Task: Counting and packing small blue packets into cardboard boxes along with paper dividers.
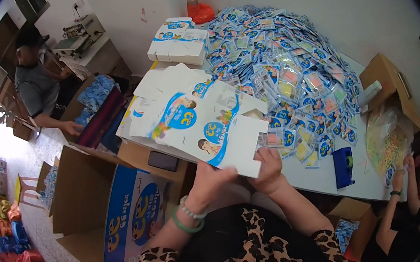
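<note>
The flat white carton blank [209, 126] bears blue round patches and small cartoon figures, and the heap of clear plastic packets [285, 64] mixes blue-and-white cards with pink, yellow and pale green contents. A leopard-print sleeve [255, 240] — tan with dark brown spots — sits below a jade-green bangle [187, 225] and a bracelet of pale beads [191, 212]. The tape dispenser [344, 167] is dark blue, the table top [320, 175] white, and the big brown cardboard box [125, 209] carries a blue panel with yellow marks — a red-orange bag [200, 11] lies beyond.

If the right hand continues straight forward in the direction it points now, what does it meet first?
The right hand grips the flat white carton and points up-table. Straight ahead it would probably meet the small packets at the near edge of the heap first, though depth is hard to judge.
</note>
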